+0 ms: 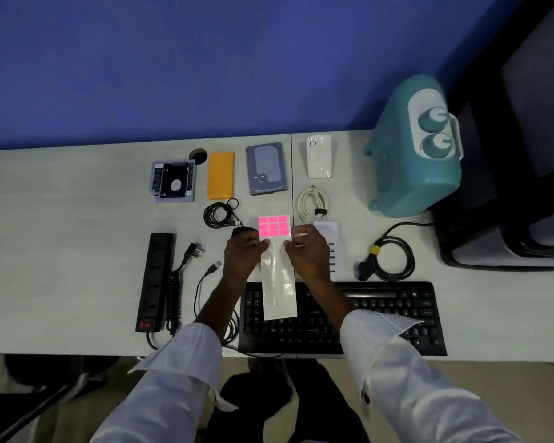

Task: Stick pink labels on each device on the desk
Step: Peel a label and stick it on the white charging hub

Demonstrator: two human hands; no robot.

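Desk (77, 203) | both hands: left hand (242, 251), right hand (307, 247) pinch label sheet (277, 266) | risk: sticker tears or curls (peeled crooked)

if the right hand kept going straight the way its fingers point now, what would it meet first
The right hand points left and slightly away, so it would first meet the pink-label backing sheet it pinches, then likely the left hand; depth is unclear.

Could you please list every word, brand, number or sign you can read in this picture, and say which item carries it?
No word, brand or number can be read.
White device: a small ring symbol near its top, no lettering.
Drive caddy: small print along its edges, too blurred to read.
Keyboard: key legends too small to read.
Pink labels on the sheet held in both hands: blank.
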